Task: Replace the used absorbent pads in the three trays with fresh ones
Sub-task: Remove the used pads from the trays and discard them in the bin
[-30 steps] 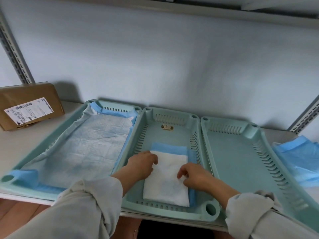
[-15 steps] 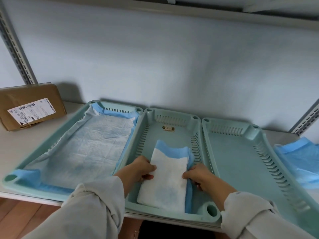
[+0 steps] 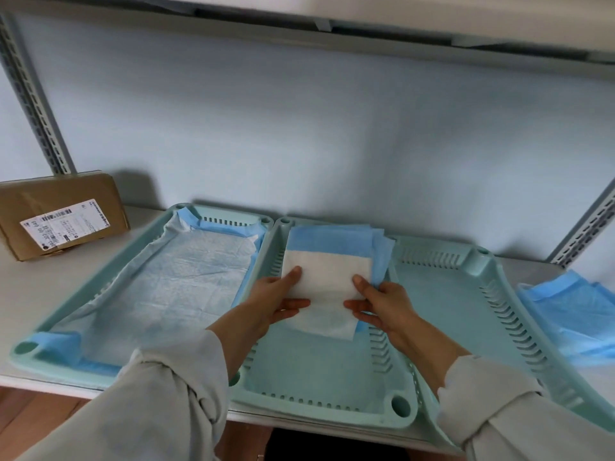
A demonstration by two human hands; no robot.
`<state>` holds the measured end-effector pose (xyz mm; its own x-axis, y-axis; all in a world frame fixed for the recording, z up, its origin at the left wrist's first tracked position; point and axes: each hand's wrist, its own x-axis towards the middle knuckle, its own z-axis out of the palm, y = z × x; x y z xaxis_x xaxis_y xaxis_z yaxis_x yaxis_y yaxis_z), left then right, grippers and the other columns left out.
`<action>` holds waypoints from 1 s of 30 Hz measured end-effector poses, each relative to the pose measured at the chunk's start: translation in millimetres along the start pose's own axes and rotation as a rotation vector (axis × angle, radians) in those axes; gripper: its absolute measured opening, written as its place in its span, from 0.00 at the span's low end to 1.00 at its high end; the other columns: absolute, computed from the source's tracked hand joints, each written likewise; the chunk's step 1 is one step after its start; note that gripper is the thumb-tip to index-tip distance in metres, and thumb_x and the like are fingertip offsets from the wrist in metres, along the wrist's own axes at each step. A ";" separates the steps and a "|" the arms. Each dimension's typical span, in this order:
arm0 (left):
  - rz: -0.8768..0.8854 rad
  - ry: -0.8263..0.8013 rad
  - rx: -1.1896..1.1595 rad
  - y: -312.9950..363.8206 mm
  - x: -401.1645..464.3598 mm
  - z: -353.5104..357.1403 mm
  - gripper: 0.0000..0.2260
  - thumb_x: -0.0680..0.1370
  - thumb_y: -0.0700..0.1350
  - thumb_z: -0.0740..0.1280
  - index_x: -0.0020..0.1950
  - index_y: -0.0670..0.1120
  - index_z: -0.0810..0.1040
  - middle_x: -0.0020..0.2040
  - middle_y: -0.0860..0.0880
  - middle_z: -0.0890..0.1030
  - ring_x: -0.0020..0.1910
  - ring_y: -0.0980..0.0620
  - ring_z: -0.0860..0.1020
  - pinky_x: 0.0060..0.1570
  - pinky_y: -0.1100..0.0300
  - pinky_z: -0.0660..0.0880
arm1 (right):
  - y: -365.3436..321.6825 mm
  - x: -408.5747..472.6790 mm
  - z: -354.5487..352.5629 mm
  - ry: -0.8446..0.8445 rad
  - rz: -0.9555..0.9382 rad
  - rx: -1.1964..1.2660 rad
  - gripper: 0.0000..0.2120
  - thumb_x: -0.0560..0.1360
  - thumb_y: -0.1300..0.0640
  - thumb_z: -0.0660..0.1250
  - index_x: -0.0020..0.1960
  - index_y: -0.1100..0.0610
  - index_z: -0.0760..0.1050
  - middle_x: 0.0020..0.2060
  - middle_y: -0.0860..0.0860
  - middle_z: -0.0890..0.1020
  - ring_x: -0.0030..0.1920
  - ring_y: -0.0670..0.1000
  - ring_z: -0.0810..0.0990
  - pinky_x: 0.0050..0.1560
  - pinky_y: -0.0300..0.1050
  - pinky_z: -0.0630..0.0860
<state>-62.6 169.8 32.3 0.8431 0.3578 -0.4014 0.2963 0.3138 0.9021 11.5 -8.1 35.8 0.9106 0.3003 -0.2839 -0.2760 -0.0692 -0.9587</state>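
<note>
Hands (image 3: 279, 301) holding pad (image 3: 327, 281), middle tray (image 3: 319, 407)

Wall (image 3: 332, 138): pale blue-grey, plain, soft even light.
Uprights (image 3: 30, 94): slotted grey metal, far left and far right.
Upper shelf (image 3: 366, 18): white, overhead.
Lower shelf (image 3: 40, 294): white top.
Floor (image 3: 23, 424): reddish-brown, bottom left.

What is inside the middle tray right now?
Inside the middle tray, a partly unfolded pad, blue and white, held by the left hand and right hand. The near floor is bare; the far floor beneath the pad is hidden.
</note>
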 end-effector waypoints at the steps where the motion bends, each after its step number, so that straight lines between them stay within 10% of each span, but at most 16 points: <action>1: -0.002 0.018 -0.002 -3.7 0.0 1.6 0.16 0.76 0.52 0.68 0.58 0.44 0.72 0.49 0.47 0.82 0.43 0.48 0.83 0.50 0.55 0.79 | 3.2 -0.4 0.4 0.005 0.010 -0.012 0.10 0.75 0.52 0.69 0.50 0.58 0.74 0.44 0.54 0.83 0.39 0.51 0.85 0.40 0.42 0.82; 8: 0.104 0.024 -0.096 4.7 2.9 10.7 0.16 0.78 0.49 0.66 0.63 0.45 0.72 0.53 0.48 0.79 0.55 0.48 0.78 0.62 0.53 0.70 | -6.5 0.6 4.5 0.113 -0.228 -0.101 0.12 0.75 0.53 0.69 0.54 0.60 0.77 0.43 0.53 0.84 0.42 0.45 0.83 0.39 0.34 0.74; 11: 0.038 0.102 0.263 -17.1 4.8 3.0 0.16 0.78 0.51 0.65 0.62 0.43 0.75 0.53 0.47 0.76 0.55 0.48 0.74 0.54 0.56 0.68 | 16.2 3.3 -3.6 0.073 -0.084 -0.337 0.16 0.76 0.54 0.68 0.59 0.63 0.76 0.41 0.52 0.82 0.40 0.48 0.82 0.34 0.34 0.72; 16: -0.027 0.121 0.922 -50.2 16.0 -13.6 0.17 0.78 0.54 0.63 0.33 0.46 0.69 0.35 0.49 0.72 0.37 0.51 0.72 0.43 0.60 0.67 | 46.1 0.0 -8.5 -0.037 0.211 -0.534 0.15 0.76 0.55 0.67 0.59 0.61 0.72 0.43 0.57 0.81 0.35 0.51 0.82 0.31 0.41 0.78; 22: -0.014 0.150 1.083 -50.7 26.3 -10.0 0.18 0.78 0.55 0.62 0.53 0.41 0.78 0.53 0.43 0.80 0.53 0.45 0.79 0.53 0.56 0.73 | 46.7 6.8 -2.2 0.026 0.250 -0.588 0.10 0.78 0.59 0.61 0.57 0.60 0.67 0.36 0.59 0.79 0.29 0.55 0.81 0.30 0.45 0.78; 27: 0.112 0.184 0.819 -48.1 31.0 -3.9 0.11 0.78 0.52 0.64 0.44 0.45 0.76 0.47 0.46 0.77 0.46 0.48 0.75 0.51 0.55 0.73 | 46.4 8.0 -3.1 0.037 0.152 -0.505 0.12 0.77 0.56 0.66 0.57 0.62 0.71 0.33 0.56 0.78 0.25 0.50 0.77 0.21 0.36 0.71; 30: 0.053 -0.024 0.402 -41.5 24.1 -3.7 0.18 0.73 0.48 0.72 0.59 0.42 0.78 0.53 0.47 0.80 0.50 0.50 0.78 0.48 0.61 0.74 | 38.2 4.7 -8.5 -0.097 0.162 -0.191 0.16 0.71 0.55 0.74 0.54 0.59 0.74 0.32 0.51 0.77 0.24 0.44 0.73 0.23 0.35 0.72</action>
<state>-56.2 168.6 -15.3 0.8709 0.3419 -0.3532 0.4000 -0.0754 0.9134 7.9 -17.5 -2.3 0.8232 0.3599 -0.4392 -0.3439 -0.2994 -0.8900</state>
